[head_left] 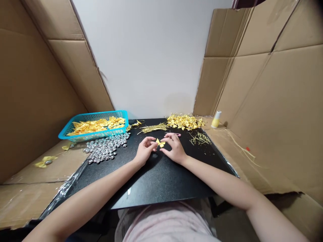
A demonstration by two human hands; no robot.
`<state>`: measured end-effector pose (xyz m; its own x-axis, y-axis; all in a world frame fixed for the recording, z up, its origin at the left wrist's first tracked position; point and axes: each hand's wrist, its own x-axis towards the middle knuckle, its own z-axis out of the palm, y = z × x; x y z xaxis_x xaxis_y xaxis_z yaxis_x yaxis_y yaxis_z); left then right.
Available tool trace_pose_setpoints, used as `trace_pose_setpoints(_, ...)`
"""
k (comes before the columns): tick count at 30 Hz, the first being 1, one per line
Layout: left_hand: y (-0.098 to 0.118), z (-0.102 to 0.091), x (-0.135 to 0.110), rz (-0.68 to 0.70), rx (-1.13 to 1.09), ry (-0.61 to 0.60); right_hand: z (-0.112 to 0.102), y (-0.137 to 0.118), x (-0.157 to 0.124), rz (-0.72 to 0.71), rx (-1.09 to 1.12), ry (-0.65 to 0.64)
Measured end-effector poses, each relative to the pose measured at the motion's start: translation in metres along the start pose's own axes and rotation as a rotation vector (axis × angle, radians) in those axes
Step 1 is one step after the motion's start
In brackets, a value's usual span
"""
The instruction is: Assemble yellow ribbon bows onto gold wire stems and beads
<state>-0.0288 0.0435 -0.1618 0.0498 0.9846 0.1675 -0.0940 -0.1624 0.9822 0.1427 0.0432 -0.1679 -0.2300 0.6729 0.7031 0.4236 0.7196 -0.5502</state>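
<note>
A small yellow ribbon bow [160, 144] is held just above the black tabletop, between my two hands. My left hand [146, 149] pinches its left side with thumb and fingertips. From the other side, my right hand [176, 148] curves its thumb and forefinger around the bow's right wing, the fingertips at its edges. Just beyond my right hand lies a pink-handled tool [177, 134], partly hidden by the fingers. A bundle of thin gold-coloured ties [154, 127] rests on the table behind the bow.
Yellow ribbon pieces fill a blue basket [94, 135] at the left. Silvery domed beads [103, 149] lie before it. Finished-looking bows [185, 121] are heaped at the back right, near loose tie scraps [200, 138] and a thread cone [216, 120]. Cardboard walls [277, 101] enclose both sides.
</note>
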Motion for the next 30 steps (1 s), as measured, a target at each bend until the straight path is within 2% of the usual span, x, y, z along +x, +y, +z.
trace_pose_setpoints(2, -0.001, 0.000, 0.000, 0.019, 0.031, -0.026, -0.004, -0.002, 0.001, -0.112, -0.171, -0.073)
trace_pose_setpoints(4, 0.000, -0.002, 0.000, 0.062, 0.121, -0.029, -0.004, -0.002, 0.003, -0.076, -0.171, -0.091)
trace_pose_setpoints(6, 0.005, -0.004, -0.001, 0.197, 0.312, -0.003, -0.002, 0.000, 0.003, 0.076, -0.026, -0.076)
trace_pose_setpoints(9, 0.015, -0.009, -0.004, 0.537, 0.672, -0.044, 0.002, 0.006, 0.002, 0.347, 0.296, -0.066)
trace_pose_setpoints(11, 0.021, -0.013, -0.004, 0.709, 0.848, -0.123, 0.005, 0.009, 0.002, 0.451, 0.458, -0.066)
trace_pose_setpoints(13, 0.026, -0.016, -0.004, 0.790, 0.970, -0.178, 0.007, 0.011, 0.001, 0.493, 0.543, -0.065)
trace_pose_setpoints(17, 0.031, -0.021, 0.002, 0.835, 1.132, -0.326, 0.007, 0.010, 0.002, 0.504, 0.567, -0.091)
trace_pose_setpoints(22, 0.030, -0.025, 0.006, 0.777, 1.168, -0.478, 0.005, 0.007, 0.001, 0.462, 0.531, -0.156)
trace_pose_setpoints(30, 0.027, -0.024, 0.005, 0.687, 1.112, -0.537, 0.004, 0.009, -0.001, 0.427, 0.464, -0.205)
